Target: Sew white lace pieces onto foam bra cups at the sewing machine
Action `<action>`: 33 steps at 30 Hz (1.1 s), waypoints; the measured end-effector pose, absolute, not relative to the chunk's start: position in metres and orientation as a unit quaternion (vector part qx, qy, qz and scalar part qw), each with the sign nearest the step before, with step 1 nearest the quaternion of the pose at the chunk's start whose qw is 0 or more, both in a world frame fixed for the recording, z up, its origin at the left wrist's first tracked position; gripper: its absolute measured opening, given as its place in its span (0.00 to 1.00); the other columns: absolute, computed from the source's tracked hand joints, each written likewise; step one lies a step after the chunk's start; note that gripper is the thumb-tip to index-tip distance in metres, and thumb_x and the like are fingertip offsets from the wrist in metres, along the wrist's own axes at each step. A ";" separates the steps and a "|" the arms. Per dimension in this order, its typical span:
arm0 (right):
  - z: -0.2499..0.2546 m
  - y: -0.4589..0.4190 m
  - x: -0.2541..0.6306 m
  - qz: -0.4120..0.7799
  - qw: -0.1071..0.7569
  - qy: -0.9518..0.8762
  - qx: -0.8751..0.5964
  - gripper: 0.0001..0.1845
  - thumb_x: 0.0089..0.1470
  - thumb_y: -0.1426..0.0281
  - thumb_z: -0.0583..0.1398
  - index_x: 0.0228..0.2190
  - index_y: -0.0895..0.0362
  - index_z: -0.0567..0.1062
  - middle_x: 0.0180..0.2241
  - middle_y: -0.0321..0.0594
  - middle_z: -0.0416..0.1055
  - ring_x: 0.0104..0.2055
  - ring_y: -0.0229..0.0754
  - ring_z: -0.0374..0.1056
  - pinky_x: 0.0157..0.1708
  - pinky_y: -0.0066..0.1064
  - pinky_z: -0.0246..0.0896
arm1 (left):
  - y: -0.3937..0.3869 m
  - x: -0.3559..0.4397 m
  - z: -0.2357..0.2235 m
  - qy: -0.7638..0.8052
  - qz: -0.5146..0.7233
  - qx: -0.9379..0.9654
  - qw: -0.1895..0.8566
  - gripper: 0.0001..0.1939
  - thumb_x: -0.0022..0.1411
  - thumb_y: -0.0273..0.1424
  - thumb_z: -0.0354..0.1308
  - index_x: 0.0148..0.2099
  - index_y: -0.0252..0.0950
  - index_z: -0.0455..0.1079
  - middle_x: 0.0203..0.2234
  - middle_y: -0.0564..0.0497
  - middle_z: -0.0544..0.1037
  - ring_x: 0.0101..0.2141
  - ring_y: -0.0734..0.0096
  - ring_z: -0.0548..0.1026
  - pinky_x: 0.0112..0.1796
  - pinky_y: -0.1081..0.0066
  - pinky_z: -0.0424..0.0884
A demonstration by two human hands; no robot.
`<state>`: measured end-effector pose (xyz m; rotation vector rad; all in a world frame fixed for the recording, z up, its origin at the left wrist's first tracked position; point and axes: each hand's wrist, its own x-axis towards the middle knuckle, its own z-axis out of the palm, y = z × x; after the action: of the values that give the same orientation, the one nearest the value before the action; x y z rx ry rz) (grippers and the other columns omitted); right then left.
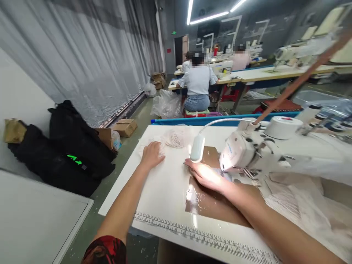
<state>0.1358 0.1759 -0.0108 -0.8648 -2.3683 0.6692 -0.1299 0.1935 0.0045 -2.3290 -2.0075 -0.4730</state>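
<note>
My left hand [151, 154] lies at the far left of the white sewing table [162, 190], thumb apart from the fingers, resting on a sheer pale piece of fabric [143, 145]. Beside it lies another sheer, lace-like piece [176, 139]. My right hand [205, 174] is stretched out leftward under the lit lamp [197, 147], just left of the sewing machine head [236, 150]. Its fingers are extended and I see nothing held in them. Below that hand, a brown panel [211, 207] shows on the tabletop under a shiny clear surface.
A printed ruler [176, 228] runs along the table's front edge. Pale fabric [299, 198] is heaped right of the machine, and a white thread cone [283, 127] stands behind it. Black bags [74, 146] and a cardboard box [125, 127] are at left. A seated person [196, 82] works ahead.
</note>
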 end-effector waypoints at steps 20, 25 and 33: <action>-0.034 0.019 0.360 0.008 0.447 -0.709 -0.545 0.06 0.54 0.75 0.55 0.34 0.53 0.69 0.31 0.39 0.73 0.35 0.40 0.71 0.34 0.30 0.66 | 0.101 0.135 0.002 -0.300 -0.204 -0.551 -0.752 0.20 0.58 0.41 0.61 0.49 0.34 0.70 0.43 0.44 0.75 0.44 0.67 0.73 0.46 0.69 0.66; -0.025 0.000 0.332 0.177 0.486 -0.767 -0.380 0.09 0.52 0.79 0.54 0.32 0.52 0.67 0.27 0.35 0.70 0.31 0.36 0.67 0.30 0.26 0.62 | 0.107 0.195 -0.023 -0.340 -0.248 -0.367 -0.829 0.17 0.49 0.41 0.68 0.35 0.33 0.72 0.26 0.51 0.75 0.27 0.74 0.73 0.35 0.73 0.68; -0.013 -0.015 0.324 0.364 0.487 -0.760 -0.231 0.04 0.54 0.75 0.55 0.30 0.54 0.67 0.24 0.34 0.67 0.29 0.34 0.63 0.30 0.26 0.58 | 0.105 0.200 -0.021 -0.308 -0.140 -0.363 -0.868 0.24 0.42 0.31 0.73 0.44 0.31 0.74 0.35 0.47 0.78 0.33 0.72 0.75 0.41 0.71 0.68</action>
<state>0.3240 -0.0155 -0.0127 -0.5626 -1.8474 0.8858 0.2000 0.1047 -0.0208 -3.8338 -3.2592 -1.4781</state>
